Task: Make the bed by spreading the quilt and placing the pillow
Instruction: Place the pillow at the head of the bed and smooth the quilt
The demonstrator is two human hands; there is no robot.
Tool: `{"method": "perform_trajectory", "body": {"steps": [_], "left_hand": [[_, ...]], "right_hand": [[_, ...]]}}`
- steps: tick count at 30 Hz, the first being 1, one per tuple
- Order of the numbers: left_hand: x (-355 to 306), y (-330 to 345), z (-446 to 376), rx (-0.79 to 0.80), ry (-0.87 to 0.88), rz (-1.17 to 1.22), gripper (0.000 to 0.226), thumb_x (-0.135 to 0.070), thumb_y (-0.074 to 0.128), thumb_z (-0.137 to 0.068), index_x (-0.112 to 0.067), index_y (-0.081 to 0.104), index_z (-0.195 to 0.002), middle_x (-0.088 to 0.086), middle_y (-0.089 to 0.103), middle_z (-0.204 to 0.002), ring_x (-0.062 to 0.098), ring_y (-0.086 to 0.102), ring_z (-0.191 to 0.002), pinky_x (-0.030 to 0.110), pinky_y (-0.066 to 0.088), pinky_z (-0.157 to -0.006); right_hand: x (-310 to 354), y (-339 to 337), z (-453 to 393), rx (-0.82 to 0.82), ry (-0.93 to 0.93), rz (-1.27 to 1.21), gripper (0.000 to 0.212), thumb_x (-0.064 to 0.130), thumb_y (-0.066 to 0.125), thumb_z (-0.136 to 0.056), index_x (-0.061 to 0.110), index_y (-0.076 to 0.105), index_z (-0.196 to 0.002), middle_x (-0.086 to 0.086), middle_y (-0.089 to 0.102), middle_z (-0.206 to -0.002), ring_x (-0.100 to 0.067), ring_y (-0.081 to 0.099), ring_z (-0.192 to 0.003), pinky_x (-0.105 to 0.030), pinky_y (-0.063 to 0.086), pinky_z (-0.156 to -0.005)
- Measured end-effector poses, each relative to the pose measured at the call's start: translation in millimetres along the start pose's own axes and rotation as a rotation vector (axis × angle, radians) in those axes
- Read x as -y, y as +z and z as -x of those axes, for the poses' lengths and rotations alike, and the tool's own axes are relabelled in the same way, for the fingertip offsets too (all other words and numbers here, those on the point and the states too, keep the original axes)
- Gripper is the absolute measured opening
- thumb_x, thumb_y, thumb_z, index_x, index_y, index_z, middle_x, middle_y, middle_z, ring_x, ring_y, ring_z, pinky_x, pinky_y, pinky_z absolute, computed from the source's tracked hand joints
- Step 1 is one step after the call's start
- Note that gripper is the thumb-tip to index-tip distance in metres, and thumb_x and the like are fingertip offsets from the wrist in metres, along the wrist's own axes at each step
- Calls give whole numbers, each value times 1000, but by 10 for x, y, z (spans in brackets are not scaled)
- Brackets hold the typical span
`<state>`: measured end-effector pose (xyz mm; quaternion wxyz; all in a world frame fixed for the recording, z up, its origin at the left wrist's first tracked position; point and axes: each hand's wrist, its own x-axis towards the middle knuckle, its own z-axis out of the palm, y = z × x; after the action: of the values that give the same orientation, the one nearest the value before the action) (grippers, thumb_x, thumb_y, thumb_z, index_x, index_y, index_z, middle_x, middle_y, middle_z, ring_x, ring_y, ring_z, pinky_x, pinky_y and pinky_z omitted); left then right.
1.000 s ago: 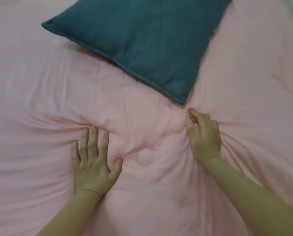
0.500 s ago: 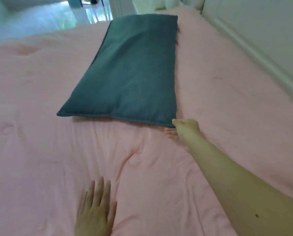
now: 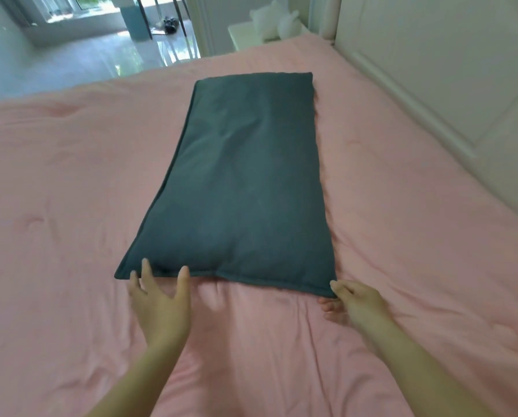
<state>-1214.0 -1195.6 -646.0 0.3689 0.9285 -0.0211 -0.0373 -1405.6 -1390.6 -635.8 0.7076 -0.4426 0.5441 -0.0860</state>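
Teal pillow point(image 3: 245, 188) lies on pink quilt point(image 3: 71, 182), straight ahead of both hands, long axis running away from me toward far edge of bed. Near short edge faces me, crosswise. Left hand point(image 3: 158, 305) at near-left corner, fingers straight and spread, tips touching or just over hem, gripping nothing. Right hand point(image 3: 357, 299) at near-right corner, thumb on hem, fingers curled beneath: I judge it pinches corner. Both equally near. Quilt spread, creased between forearms. Next, I judge: turn pillow crosswise toward headboard point(image 3: 432, 70) on right.
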Motion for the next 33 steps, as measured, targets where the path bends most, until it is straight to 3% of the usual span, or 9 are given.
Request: {"method": "perform_trajectory", "body": {"steps": [6, 11, 16, 19, 22, 25, 27, 30, 33], "left_hand": [[-87, -214, 202, 57, 144, -313, 61, -51, 51, -86, -23, 40, -139, 7, 21, -153, 29, 15, -139, 45, 15, -115], [-58, -390, 438, 166, 159, -261, 65, -48, 56, -85, -17, 40, -139, 10, 40, -144, 31, 35, -131, 45, 33, -105], [-65, -343, 882, 469, -56, 29, 95, -37, 77, -72, -21, 21, -147, 9, 42, -143, 30, 49, -122, 44, 42, -99], [-11, -318, 1231, 645, -170, 123, 110, -25, 86, -63, -24, 15, -148, 8, 61, -113, 29, 63, -94, 44, 52, -83], [79, -415, 1557, 904, -203, 142, 104, -27, 92, -42, -27, 39, -132, 2, 71, -96, 23, 70, -81, 41, 57, -66], [134, -500, 1835, 1202, -187, 34, 90, -25, 91, -38, -26, 53, -119, -7, 73, -97, 17, 71, -84, 37, 59, -65], [175, -509, 1925, 1313, -212, 40, 94, -28, 95, -39, -27, 51, -122, -3, 73, -100, 21, 71, -87, 40, 58, -70], [198, -441, 1885, 1058, -308, 241, 107, -46, 93, -21, -22, 53, -117, 6, 73, -94, 24, 70, -83, 36, 55, -67], [64, -335, 1725, 759, -377, 441, 87, -42, 86, -55, -14, 48, -129, 9, 63, -108, 20, 61, -86, 31, 49, -67]], "right_hand": [[-119, -558, 283, -42, -32, 99, 16, 9, 48, -96, 3, 62, -90, -17, 64, -70, -17, 58, -47, -20, 51, -39], [-283, -1292, 581, -71, -6, 175, 19, 10, 53, -94, 0, 67, -85, -16, 67, -65, -9, 57, -37, -20, 51, -41], [-478, -1950, 944, -169, 38, 197, 13, 4, 56, -90, -6, 64, -87, -18, 65, -53, -15, 53, -32, -22, 49, -37], [-632, -2277, 1168, -272, 77, 209, 12, -3, 55, -88, -11, 62, -81, -20, 58, -43, -19, 48, -24, -21, 44, -30], [-739, -2621, 1456, -322, 105, 229, 17, -8, 60, -80, -15, 59, -64, -15, 47, -33, -19, 35, -18, -16, 30, -27], [-681, -2763, 1668, -341, 139, 225, 24, -2, 75, -37, -3, 51, -40, -6, 39, -28, -17, 31, -16, -15, 22, -27], [-641, -2838, 1663, -399, 87, 271, 26, 8, 75, -47, -3, 52, -40, -10, 43, -29, -14, 36, -20, -19, 27, -34], [-540, -2898, 1472, -487, -86, 391, 36, 23, 57, -89, -1, 66, -64, -21, 69, -70, -23, 50, -49, -28, 31, -52], [-292, -2647, 1166, -464, -268, 399, 25, 26, 47, -96, 8, 64, -94, -16, 67, -104, -27, 58, -82, -30, 44, -68]]}}
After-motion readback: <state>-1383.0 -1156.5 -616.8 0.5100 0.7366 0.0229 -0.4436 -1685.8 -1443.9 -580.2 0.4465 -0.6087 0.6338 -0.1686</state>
